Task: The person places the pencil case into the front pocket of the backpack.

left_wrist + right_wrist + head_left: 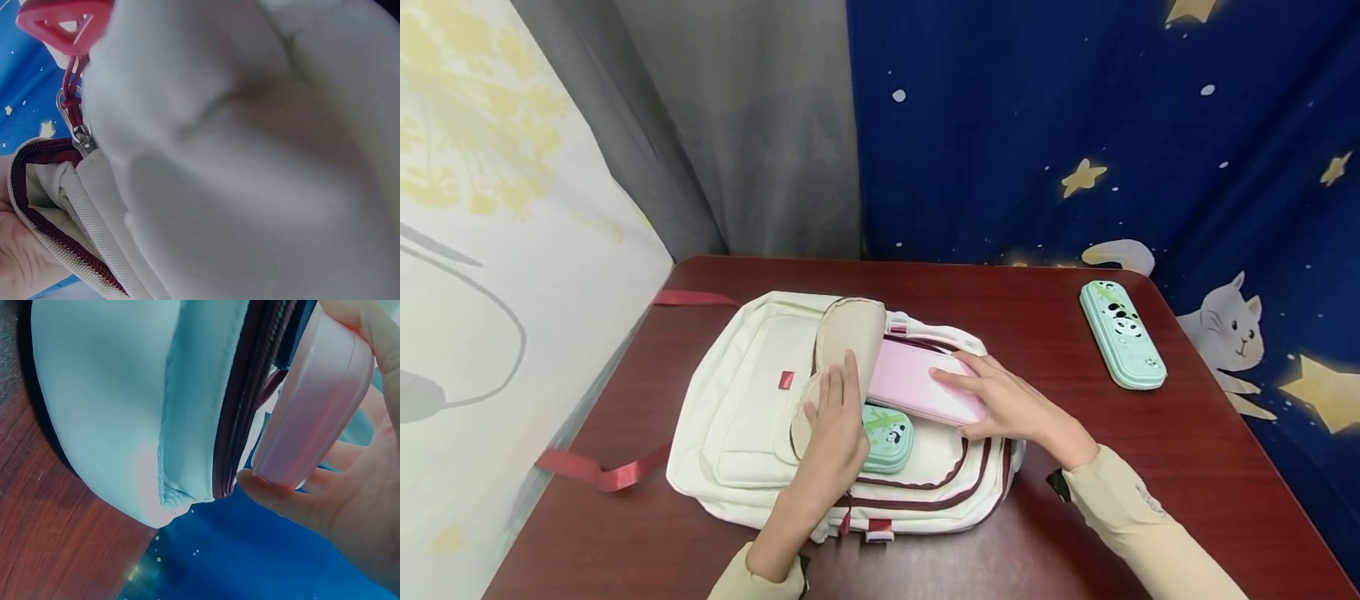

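Observation:
A white backpack (752, 375) lies on the table, its front pocket flap (857, 321) folded back. My left hand (831, 437) rests with fairly straight fingers against the flap; its thumb is hidden. In the left wrist view the flap's dark-red zip edge (47, 228) crosses in front of that hand. My right hand (1007, 400) grips the near right end of a pink pencil case (917, 379), thumb and fingers on opposite sides. The pink case's far end is at the pocket opening. Below it, a mint-green panda pencil case (891, 442) sits partly hidden by my left hand.
Another mint-green panda pencil case (1123, 337) lies at the table's right side. Red straps (602, 471) trail from the backpack on the left. A wall stands at the left and a blue starry curtain (970, 150) behind the dark-red table (1157, 458).

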`<state>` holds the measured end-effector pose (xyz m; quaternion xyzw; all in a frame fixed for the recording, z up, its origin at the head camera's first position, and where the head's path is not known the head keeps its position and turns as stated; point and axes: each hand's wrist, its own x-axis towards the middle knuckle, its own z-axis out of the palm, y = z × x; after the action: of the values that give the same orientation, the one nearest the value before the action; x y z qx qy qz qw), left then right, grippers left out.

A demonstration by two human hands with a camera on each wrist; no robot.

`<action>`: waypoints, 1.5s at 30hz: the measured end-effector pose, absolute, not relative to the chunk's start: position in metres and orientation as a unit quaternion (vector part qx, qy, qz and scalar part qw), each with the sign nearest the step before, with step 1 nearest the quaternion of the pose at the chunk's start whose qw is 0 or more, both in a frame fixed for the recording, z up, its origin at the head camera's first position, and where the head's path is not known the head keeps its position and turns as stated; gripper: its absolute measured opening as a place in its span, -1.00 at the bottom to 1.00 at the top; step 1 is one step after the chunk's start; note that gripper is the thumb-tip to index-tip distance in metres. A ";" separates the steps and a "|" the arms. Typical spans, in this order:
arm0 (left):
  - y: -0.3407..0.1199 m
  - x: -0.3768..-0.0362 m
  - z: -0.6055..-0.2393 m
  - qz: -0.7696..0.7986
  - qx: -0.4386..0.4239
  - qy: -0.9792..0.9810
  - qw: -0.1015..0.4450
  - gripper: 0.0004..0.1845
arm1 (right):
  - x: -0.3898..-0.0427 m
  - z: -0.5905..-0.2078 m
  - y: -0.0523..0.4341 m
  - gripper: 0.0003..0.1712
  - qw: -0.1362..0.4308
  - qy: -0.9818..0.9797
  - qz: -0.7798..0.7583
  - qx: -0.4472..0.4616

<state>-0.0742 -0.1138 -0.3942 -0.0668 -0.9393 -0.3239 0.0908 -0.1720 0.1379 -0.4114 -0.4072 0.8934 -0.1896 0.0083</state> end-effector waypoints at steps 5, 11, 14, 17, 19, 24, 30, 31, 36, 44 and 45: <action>-0.119 -0.073 -0.398 -0.335 -0.083 -0.931 0.122 -0.19 | -0.180 -0.414 0.133 -0.10 0.000 0.878 -0.194 -0.438; -0.127 -0.075 -0.402 -0.368 -0.109 -0.905 0.184 -0.21 | -0.190 -0.411 0.134 -0.08 -0.012 0.861 -0.207 -0.465; -0.130 -0.075 -0.402 -0.378 -0.121 -0.897 0.193 -0.19 | -0.192 -0.412 0.133 -0.09 -0.008 0.857 -0.208 -0.472; -0.132 -0.075 -0.400 -0.373 -0.133 -0.896 0.200 -0.18 | -0.193 -0.414 0.128 -0.11 -0.017 0.850 -0.208 -0.483; -0.133 -0.076 -0.397 -0.371 -0.140 -0.894 0.208 -0.17 | -0.194 -0.415 0.122 -0.11 -0.031 0.844 -0.204 -0.494; -0.128 -0.076 -0.391 -0.365 -0.166 -0.890 0.215 -0.15 | -0.200 -0.413 0.103 -0.10 -0.068 0.824 -0.194 -0.527; -0.121 -0.072 -0.390 -0.358 -0.152 -0.898 0.208 -0.19 | -0.200 -0.415 0.093 -0.13 -0.070 0.821 -0.200 -0.531; -0.121 -0.071 -0.390 -0.359 -0.145 -0.900 0.202 -0.19 | -0.199 -0.415 0.093 -0.13 -0.067 0.821 -0.201 -0.530; -0.122 -0.069 -0.390 -0.360 -0.120 -0.908 0.175 -0.18 | -0.197 -0.415 0.090 -0.11 -0.062 0.826 -0.201 -0.523; -0.121 -0.067 -0.391 -0.362 -0.115 -0.910 0.167 -0.15 | -0.179 -0.416 0.111 -0.08 -0.053 0.857 -0.249 -0.448; -0.121 -0.067 -0.391 -0.365 -0.115 -0.909 0.166 -0.15 | -0.176 -0.416 0.116 -0.08 -0.049 0.864 -0.258 -0.430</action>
<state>-0.0671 -0.1214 -0.3914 -0.1146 -0.9090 -0.3647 0.1663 -0.1762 0.1159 -0.4160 -0.4302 0.8639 -0.2575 -0.0487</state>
